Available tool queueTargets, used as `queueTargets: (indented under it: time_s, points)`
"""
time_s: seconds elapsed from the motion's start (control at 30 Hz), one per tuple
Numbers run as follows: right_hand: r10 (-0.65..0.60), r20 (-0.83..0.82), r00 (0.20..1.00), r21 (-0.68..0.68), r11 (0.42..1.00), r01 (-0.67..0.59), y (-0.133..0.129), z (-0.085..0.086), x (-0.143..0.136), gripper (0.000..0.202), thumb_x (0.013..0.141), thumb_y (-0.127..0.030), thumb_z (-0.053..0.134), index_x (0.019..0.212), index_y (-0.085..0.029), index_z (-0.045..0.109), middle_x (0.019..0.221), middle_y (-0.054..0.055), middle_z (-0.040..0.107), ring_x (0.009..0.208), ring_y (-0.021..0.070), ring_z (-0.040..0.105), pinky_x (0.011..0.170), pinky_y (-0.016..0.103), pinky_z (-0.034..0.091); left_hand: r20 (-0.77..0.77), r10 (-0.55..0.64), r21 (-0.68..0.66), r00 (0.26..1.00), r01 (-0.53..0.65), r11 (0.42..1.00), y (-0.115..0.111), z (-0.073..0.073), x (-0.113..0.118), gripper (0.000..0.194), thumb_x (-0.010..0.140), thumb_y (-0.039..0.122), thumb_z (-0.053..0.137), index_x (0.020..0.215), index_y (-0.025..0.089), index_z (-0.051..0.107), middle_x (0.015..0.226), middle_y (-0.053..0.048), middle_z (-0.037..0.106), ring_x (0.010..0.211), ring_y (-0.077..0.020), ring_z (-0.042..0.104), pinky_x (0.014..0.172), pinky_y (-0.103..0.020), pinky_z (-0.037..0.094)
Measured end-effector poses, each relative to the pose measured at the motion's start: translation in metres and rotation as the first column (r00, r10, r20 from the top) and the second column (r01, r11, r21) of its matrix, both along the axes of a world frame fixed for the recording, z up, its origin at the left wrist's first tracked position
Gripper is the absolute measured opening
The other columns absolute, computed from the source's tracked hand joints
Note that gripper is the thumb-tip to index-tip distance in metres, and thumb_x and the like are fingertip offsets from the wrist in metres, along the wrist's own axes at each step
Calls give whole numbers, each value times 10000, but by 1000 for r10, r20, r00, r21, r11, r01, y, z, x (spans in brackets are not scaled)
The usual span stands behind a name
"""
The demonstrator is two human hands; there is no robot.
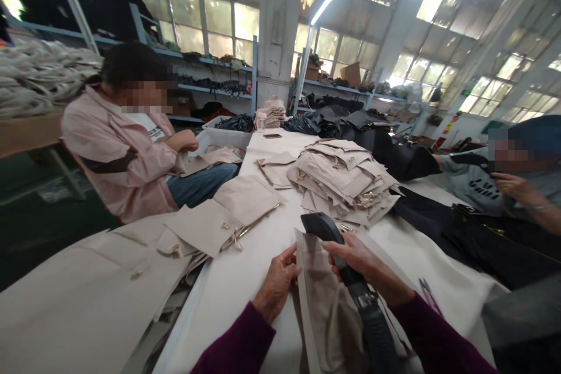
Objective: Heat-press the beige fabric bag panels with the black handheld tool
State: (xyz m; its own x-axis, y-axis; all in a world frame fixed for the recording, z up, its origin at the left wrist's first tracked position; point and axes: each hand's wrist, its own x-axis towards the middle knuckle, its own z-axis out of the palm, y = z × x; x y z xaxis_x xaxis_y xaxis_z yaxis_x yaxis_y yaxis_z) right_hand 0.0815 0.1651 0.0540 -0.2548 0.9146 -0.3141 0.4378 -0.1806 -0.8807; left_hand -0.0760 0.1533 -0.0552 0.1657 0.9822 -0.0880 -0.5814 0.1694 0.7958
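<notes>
Cream bundles, uncountable, stacked well to the left of the beige heap. One co-worker in a pink jacket, left of the heap, both hands near a beige piece. One large beige sheet, left of the heap on its near side. Beside that sheet, loose beige panels with a metal zip, crossing the left edge of one white table; a strip of white tabletop shows between these panels and the heap, giving room for the left arm. One white bin, beyond the heap to the left. One cup, one phone and one small beige stack, all behind the heap.

Left hand, nearer than the heap: thumb and fingers pinching the edge of one beige cloth piece, which stands in front of the heap. Right hand, at the same piece: fingers wrapped around one black nozzle, its tip just above the cloth's top edge. One pair of snips, right of the heap on its near side, white surface around it. Black cloth, right of the heap, overlapping, uncountable. One co-worker in a grey top, farthest right of the heap.
</notes>
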Motion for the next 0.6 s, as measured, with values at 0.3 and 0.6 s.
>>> queueTargets:
  time_s: [0.3,0.6]
  points:
    - [19,95,995,-118,993,-7,-50,0,43,311,807,-437,544,657,-169,497,482,-46,501,385,82,477,365,172,406,31,-56,38,998,55,998,-2,4,-2,430,574,41,588,975,128,714,788,-56,710,602,-128,565,575,-238,420]
    - [15,-90,996,-33,999,-19,-24,-13,17,251,790,-378,552,664,-167,502,521,-35,525,387,78,487,354,167,423,-282,-85,82,956,112,990,-7,2,-4,373,677,176,611,1040,128,680,690,-29,654,510,-113,511,535,-247,407]
